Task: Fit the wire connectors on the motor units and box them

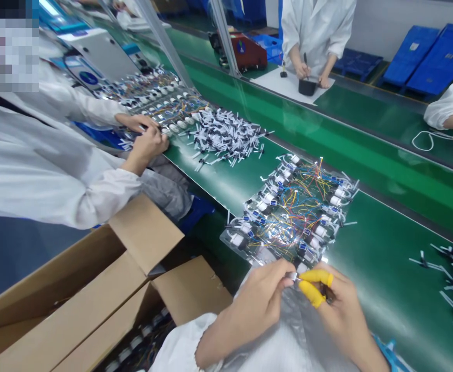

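Observation:
My left hand [250, 305] and my right hand [338, 305] are close together at the bottom of the view, pinching a small silver metal part [293, 276] between them. Two fingers of my right hand wear yellow finger cots [315, 284]. A crumpled silver bag [284, 330] lies under and against my hands. Just beyond my fingertips sits a clear plastic tray [238, 240] of white connectors with coloured wires [296, 212]. What the part joins to is hidden by my fingers.
A green conveyor belt [381, 268] runs past, with cut white-and-black wire pieces [226, 135] on it. A co-worker's hands [143, 139] work at another wired tray. An open cardboard box [94, 279] stands at my left. Another person [315, 36] works across the belt.

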Tool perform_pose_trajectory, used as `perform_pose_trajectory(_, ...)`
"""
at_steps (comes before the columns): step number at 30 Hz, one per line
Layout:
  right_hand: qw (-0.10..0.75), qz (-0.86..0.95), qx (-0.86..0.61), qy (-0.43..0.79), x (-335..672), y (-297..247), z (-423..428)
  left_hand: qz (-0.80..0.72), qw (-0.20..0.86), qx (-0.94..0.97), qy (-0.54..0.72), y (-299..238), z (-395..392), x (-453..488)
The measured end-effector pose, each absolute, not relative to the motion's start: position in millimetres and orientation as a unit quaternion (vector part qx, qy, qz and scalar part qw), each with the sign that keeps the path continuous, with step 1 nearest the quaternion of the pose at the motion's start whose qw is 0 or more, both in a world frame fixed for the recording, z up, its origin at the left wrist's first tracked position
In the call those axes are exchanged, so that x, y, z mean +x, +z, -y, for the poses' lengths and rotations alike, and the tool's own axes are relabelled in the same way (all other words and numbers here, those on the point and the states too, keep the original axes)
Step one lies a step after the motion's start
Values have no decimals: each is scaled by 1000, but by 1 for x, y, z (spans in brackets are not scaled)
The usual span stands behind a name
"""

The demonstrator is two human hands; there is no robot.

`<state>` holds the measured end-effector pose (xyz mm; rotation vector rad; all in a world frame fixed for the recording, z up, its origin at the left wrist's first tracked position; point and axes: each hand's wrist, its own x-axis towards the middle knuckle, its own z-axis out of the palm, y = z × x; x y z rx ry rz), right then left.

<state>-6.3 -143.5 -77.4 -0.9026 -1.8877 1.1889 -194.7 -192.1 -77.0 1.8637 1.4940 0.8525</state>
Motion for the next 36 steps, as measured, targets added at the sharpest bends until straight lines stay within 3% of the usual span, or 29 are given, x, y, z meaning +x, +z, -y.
perform_pose_trajectory(6, 423, 725, -360, 406, -14, -80, 151, -582, 354, 651, 335, -77, 196, -191)
perform_pose_trajectory(14, 405, 769, -357, 342, -9, -88, 149, -575, 211, 744, 267, -81, 194, -187)
perform_pose_trajectory(19, 380, 721, -368, 448, -6, -77, 144, -542, 333, 709, 305, -73, 186, -194)
perform_pose_trajectory(25, 410, 686, -394, 454, -8, -76, 147, -552, 354, 668, 350, -72, 188, -190)
perform_pose_trajectory(31, 418, 726, -380, 394, -12, -77, 145, -560, 284, 712, 314, -77, 190, -186)
perform_pose_trajectory(36, 423, 775, -378, 278, -12, -83, 148, -572, 146, 765, 257, -83, 192, -175)
